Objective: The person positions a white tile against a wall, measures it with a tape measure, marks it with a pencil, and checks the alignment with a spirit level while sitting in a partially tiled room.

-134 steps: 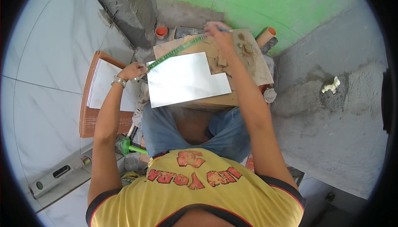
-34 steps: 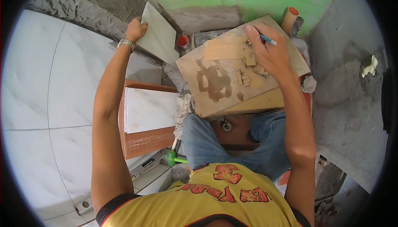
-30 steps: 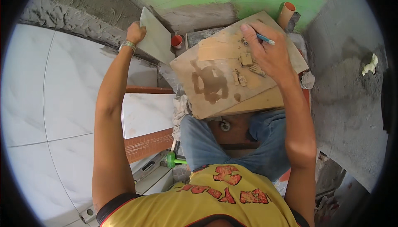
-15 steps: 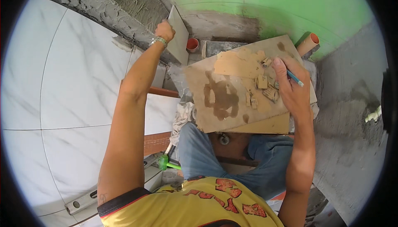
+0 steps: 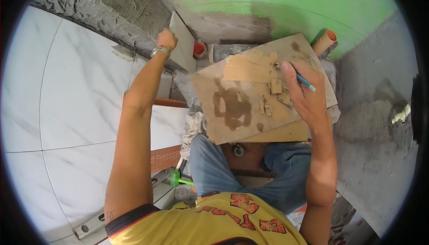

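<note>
At the far left, my left hand (image 5: 167, 40) is closed on the edge of a pale tile (image 5: 183, 46). The tile stands upright beside the mortared ledge, its lower end near the floor. My right hand (image 5: 309, 88) hovers over a stained brown board (image 5: 203, 94), its fingers wrapped round a blue pencil (image 5: 305, 82). The pencil's tip is hidden behind the fingers. Small tan cardboard pieces (image 5: 275, 86) and a flat torn sheet (image 5: 243, 68) lie on the board, just left of that hand.
Large white marbled tiles (image 5: 80, 84) cover the surface on the left. Behind the board are a red pipe opening (image 5: 199, 49) and an orange pipe (image 5: 325, 42). A green-headed mallet (image 5: 174, 178) and a spirit level (image 5: 89, 228) lie at the lower left. A grey wall (image 5: 366, 111) rises on the right.
My view has shifted slightly, so the scene sits a little further left. Both hands keep their holds on the tile and the pencil.
</note>
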The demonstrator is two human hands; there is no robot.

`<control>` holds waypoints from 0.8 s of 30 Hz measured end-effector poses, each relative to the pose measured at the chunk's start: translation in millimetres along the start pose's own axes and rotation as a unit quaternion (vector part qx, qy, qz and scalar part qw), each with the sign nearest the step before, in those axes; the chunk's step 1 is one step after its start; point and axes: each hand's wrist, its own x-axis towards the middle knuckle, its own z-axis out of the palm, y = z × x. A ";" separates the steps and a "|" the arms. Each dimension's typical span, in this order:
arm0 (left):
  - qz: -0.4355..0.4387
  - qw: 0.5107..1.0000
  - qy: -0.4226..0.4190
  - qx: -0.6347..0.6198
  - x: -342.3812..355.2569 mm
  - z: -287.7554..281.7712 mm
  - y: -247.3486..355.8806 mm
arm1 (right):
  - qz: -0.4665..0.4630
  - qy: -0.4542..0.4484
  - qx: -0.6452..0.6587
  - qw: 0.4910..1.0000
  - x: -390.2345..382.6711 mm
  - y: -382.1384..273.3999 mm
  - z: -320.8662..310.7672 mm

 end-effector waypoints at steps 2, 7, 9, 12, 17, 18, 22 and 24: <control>0.002 1.000 0.006 -0.001 -2.1 1.3 3.0 | 0.002 0.004 0.005 1.000 -0.8 -1.6 0.4; 0.019 1.000 -0.002 0.016 -2.7 2.6 -9.1 | 0.006 -0.010 0.001 1.000 0.6 -6.9 3.3; 0.018 1.000 0.000 0.019 -3.7 5.0 -11.7 | 0.012 -0.015 -0.001 1.000 1.1 -7.6 4.4; 0.017 1.000 -0.014 0.021 -4.1 4.3 -8.4 | -0.002 0.007 0.009 1.000 -0.3 -3.1 7.3; 0.012 1.000 -0.016 0.013 -1.8 2.8 -6.9 | 0.012 -0.016 -0.008 1.000 0.0 -3.6 2.9; 0.018 1.000 -0.007 0.023 -2.3 3.8 -8.5 | 0.026 -0.026 -0.018 0.999 -1.1 -3.5 2.3; 0.006 0.999 0.004 0.048 -5.9 1.6 -7.2 | 0.019 -0.008 -0.006 1.000 -1.5 -0.6 7.6; 0.007 0.999 0.007 0.054 -12.2 -1.4 -2.3 | 0.001 -0.005 -0.001 1.000 -1.6 1.2 10.0</control>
